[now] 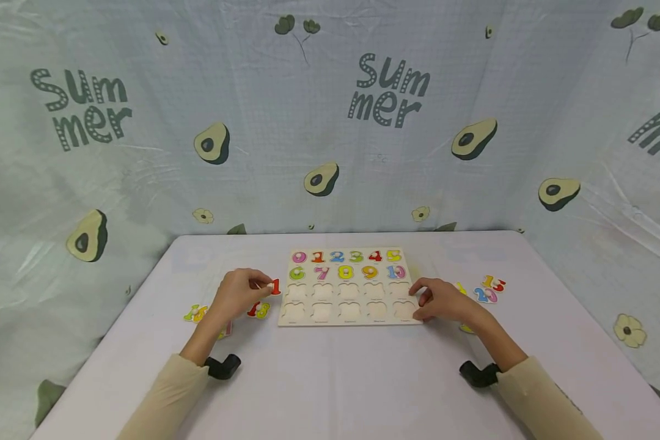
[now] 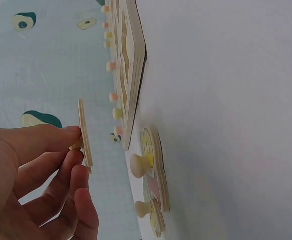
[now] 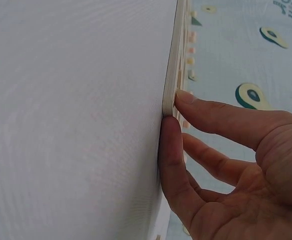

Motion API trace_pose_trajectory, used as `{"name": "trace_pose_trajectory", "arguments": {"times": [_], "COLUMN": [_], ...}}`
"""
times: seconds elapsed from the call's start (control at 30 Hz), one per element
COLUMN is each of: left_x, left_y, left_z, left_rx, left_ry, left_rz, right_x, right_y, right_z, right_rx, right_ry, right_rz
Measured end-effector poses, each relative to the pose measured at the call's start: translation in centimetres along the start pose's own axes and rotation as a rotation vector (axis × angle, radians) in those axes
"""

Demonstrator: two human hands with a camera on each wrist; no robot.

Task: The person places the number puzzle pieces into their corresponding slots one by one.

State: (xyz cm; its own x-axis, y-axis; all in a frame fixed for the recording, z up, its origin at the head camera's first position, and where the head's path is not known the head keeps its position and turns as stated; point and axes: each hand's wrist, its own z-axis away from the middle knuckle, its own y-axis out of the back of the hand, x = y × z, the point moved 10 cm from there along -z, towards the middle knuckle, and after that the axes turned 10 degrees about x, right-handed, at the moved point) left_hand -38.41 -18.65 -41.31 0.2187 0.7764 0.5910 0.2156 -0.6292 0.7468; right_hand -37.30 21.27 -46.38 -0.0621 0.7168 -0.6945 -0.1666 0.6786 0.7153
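Nearest are two beige fabric sleeves (image 1: 167,391), with two curved black plastic devices (image 1: 223,366), one at each wrist. Beyond them reach two bare hands. The left hand (image 1: 241,294) pinches one flat red wooden number piece (image 1: 276,286), a 1 showing, by its small knob, just left of the board and raised above the white surface (image 1: 335,385). The right hand (image 1: 444,299) grips the board's right edge near its closer corner, thumb on the face, a finger against the side

On the left lie three visible loose number pieces (image 1: 258,310), one partly hidden by the left arm; on the right, four visible loose number pieces (image 1: 485,295), two partly covered by the right hand and arm

Between the hands lies one pale rectangular wooden puzzle board (image 1: 363,304). Its two closer rows hold ten shaped recesses (image 1: 349,311), five apiece; the farther two carry eleven colourful numerals (image 1: 345,272), 6 to 10, then 0 to 5

Farthest hangs one pale printed sheet (image 1: 253,91) with five large avocados (image 1: 211,143)
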Motion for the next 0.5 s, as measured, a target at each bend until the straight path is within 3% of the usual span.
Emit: {"name": "trace_pose_trajectory", "arguments": {"times": [0.5], "left_x": [2.1], "left_y": [-3.3], "left_z": [-1.6], "left_rx": [-0.056], "left_ry": [0.010], "left_rz": [0.029], "right_x": [0.1], "right_y": [0.0], "right_z": [0.0], "right_rx": [-0.004], "right_ry": [-0.009], "right_rz": [-0.002]}}
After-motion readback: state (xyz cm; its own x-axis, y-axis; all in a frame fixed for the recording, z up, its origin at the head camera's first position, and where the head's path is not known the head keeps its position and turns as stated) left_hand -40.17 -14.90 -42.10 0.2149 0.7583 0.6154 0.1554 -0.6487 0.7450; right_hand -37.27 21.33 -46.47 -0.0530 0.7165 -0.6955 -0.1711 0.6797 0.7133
